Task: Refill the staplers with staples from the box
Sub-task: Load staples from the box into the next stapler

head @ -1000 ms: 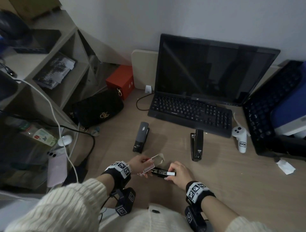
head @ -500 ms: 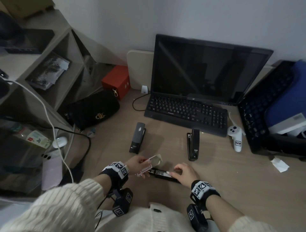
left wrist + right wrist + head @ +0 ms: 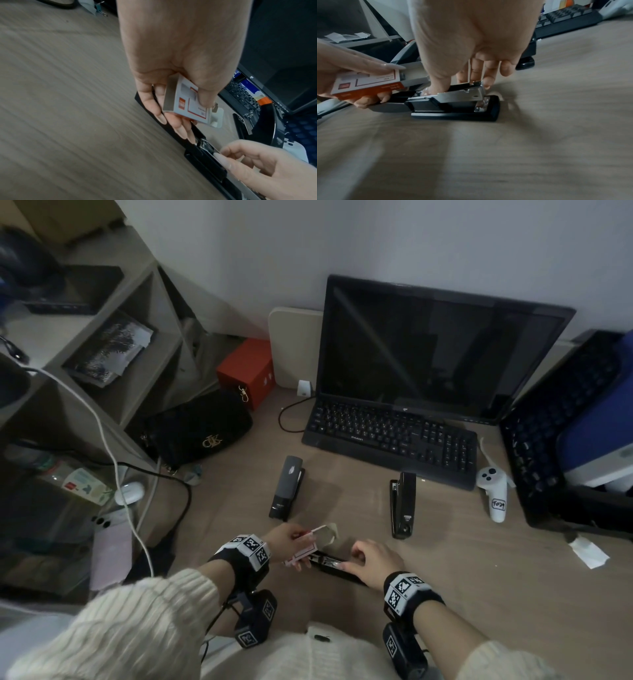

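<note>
An open black stapler (image 3: 337, 568) lies on the desk near me, its metal magazine (image 3: 462, 93) uncovered. My right hand (image 3: 347, 559) pinches that magazine, thumb (image 3: 432, 86) pressed into the channel and fingers behind its front end. Just left of it, my left hand (image 3: 301, 546) grips the small red-and-white staple box (image 3: 185, 102), its end flap open, and its lower fingers rest on the stapler's folded-back lid (image 3: 197, 131). Whether staples sit in the channel is hidden by the thumb. A grey stapler (image 3: 287, 487) and a black stapler (image 3: 403, 505) lie farther back, both shut.
A keyboard (image 3: 390, 440) and dark monitor (image 3: 435, 350) stand behind the staplers. At the right lie a white controller (image 3: 495, 491) and a paper scrap (image 3: 589, 551). A black bag (image 3: 202, 429), a red box (image 3: 248, 371) and shelves with cables fill the left.
The pale strip that my right hand held over the stapler a second ago has gone down toward the magazine. My left hand has kept hold of the box.
</note>
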Motion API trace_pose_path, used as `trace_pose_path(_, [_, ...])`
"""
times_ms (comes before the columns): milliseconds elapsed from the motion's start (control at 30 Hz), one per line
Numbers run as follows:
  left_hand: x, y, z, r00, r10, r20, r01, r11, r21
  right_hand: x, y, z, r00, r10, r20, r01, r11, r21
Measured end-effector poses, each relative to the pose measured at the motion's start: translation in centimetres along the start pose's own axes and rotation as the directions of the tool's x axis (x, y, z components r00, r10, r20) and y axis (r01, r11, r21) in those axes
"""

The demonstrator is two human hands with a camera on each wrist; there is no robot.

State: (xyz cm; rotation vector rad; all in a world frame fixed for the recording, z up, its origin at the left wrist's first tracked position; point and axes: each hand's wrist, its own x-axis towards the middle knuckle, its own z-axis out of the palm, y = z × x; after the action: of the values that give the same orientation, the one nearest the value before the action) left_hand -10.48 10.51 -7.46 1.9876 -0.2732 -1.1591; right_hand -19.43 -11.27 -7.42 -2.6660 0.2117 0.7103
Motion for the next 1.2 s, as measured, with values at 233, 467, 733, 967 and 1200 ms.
trace_pose_path(233, [-0.2, 0.3, 0.0, 1.000, -0.022, 0.007, 0.022, 1.000, 0.006, -0.1, -0.4, -0.1, 0.998, -0.020, -0.056, 0.022, 0.999, 0.035])
trace_pose_path(467, [-0.7, 2.2, -0.5, 0.991, -0.129, 0.018, 0.129, 0.992, -0.012, 0.0, -2.0, -1.9, 0.920, -0.214, -0.328, 0.295, 0.930, 0.220])
trace_pose_path(733, [-1.1, 6.6, -0.4, 0.991, -0.135, 0.000, 0.134, 0.989, -0.057, 1.2, -3.2, -2.2, 0.964, -0.051, -0.261, 0.177, 0.856, 0.485])
trace_pose_path(967, [-0.9, 8.4, -0.1, 0.994, -0.107, -0.011, 0.107, 0.994, 0.000, 1.5, -2.9, -3.2, 0.981, 0.005, -0.196, 0.129, 0.735, 0.666])
trace_pose_path(1200, [-1.4, 8.6, -0.6, 0.999, -0.031, -0.034, 0.032, 0.999, 0.037, 1.9, -2.6, -3.7, 0.981, -0.006, -0.196, 0.148, 0.679, 0.719])
